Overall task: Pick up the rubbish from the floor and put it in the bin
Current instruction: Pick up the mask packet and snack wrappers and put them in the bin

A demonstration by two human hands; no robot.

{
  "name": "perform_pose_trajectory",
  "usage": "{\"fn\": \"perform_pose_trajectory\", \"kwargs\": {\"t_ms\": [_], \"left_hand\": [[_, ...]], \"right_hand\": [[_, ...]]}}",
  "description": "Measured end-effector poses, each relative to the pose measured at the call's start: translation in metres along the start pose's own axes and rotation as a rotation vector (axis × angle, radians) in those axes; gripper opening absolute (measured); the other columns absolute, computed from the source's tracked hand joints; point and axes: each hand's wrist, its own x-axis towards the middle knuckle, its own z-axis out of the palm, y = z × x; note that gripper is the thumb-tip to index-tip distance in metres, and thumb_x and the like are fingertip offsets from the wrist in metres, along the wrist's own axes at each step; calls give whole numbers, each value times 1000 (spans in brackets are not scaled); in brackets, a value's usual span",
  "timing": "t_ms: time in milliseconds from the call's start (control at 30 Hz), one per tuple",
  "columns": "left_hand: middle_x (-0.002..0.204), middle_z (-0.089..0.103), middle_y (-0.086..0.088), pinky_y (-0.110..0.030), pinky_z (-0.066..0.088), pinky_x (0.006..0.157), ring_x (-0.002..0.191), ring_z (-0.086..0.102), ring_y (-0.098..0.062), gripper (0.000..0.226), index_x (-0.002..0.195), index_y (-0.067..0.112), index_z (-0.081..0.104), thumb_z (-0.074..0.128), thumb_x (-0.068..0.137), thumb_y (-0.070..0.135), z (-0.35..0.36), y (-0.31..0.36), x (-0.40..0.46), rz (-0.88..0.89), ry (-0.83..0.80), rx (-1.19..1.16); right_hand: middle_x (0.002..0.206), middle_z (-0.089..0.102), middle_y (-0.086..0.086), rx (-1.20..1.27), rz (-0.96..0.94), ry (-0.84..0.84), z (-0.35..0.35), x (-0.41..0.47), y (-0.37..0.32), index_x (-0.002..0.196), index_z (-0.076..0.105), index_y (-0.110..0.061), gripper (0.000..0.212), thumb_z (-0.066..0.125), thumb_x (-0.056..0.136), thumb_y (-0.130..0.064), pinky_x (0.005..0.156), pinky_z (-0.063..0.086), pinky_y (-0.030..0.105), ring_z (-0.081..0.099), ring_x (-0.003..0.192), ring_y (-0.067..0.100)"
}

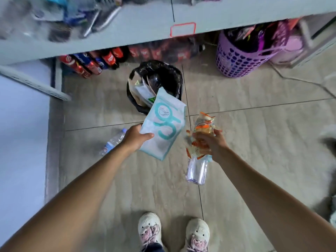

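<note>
My left hand (135, 138) grips a white packet with teal markings (164, 124), held up just in front of the bin (174, 77). The bin has a black liner and holds paper and wrappers. My right hand (211, 143) holds an orange and clear crinkled wrapper (203, 124) to the right of the packet. A clear plastic bottle (197, 170) shows just below my right hand; whether the hand holds it I cannot tell. Another clear bottle with a blue label (113, 141) lies on the floor behind my left wrist.
A grey counter (218, 15) spans the top, with cola bottles (109, 59) stored beneath it. A purple perforated basket (240, 60) stands at the right of the bin. A white shelf unit (21, 124) runs along the left. My two shoes (172, 231) are on the tiled floor.
</note>
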Motion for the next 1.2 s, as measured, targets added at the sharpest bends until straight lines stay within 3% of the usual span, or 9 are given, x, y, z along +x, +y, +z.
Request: {"fn": "perform_pose_trajectory", "kwargs": {"t_ms": [200,433,500,667,800,900,1033,1133,1200], "left_hand": [[86,64,-3,-25,45,66,71,58,-18,20,97,15,61,69,80,21,-63,51,20,-2,65,-32],[100,62,-10,-27,49,72,79,59,-21,24,105,8,58,67,83,9,-98,69,95,-64,-16,-81],[96,61,-10,-23,48,57,74,58,-20,21,101,12,58,67,82,9,-98,69,116,-86,-50,-27],[93,58,-15,-26,41,55,78,57,-26,19,101,9,58,63,83,5,-93,68,166,-148,-197,125],[66,52,-11,-16,37,34,33,57,-14,7,83,4,53,56,85,-3,-93,68,201,-229,-208,200],[64,52,-8,-8,30,24,19,47,-4,13,93,7,50,58,87,-2,-96,71,220,-254,-185,137],[84,62,-11,-17,50,34,51,65,-15,28,101,8,56,71,80,19,-95,75,229,-241,-52,-116],[105,64,-16,-32,61,57,87,66,-31,26,97,7,57,58,86,31,-93,75,229,-152,163,-158],[114,64,-20,-24,46,75,104,61,-34,29,99,6,60,43,92,29,-90,69,225,-61,229,5]], "right_hand": [[71,64,6,-21,58,-93,41,-4,-74,103,62,-14,37,78,69,-14,39,46,22,61,39,14],[80,64,4,-110,112,-129,113,45,-113,103,59,-17,35,77,73,-25,77,52,40,60,67,18],[78,62,4,-164,154,-144,132,59,-121,100,60,-17,31,75,75,-28,74,52,37,59,65,16],[70,61,5,-271,167,-66,174,98,-131,78,60,-12,20,77,75,-24,58,49,30,57,57,18],[73,61,4,-300,191,-31,195,133,-131,75,59,-11,22,76,76,-26,64,49,27,55,58,15],[103,65,5,-310,230,13,206,153,-135,106,60,-14,49,77,70,-42,70,50,31,63,88,24],[125,59,8,-238,195,157,220,164,-142,136,42,-17,94,72,56,-56,89,52,46,59,109,32],[127,60,9,-223,58,271,220,168,-139,133,48,-14,86,62,59,-55,98,48,44,59,111,29],[130,55,10,-277,-29,292,216,169,-133,134,47,-13,75,55,73,-57,103,43,44,55,116,30]]}}
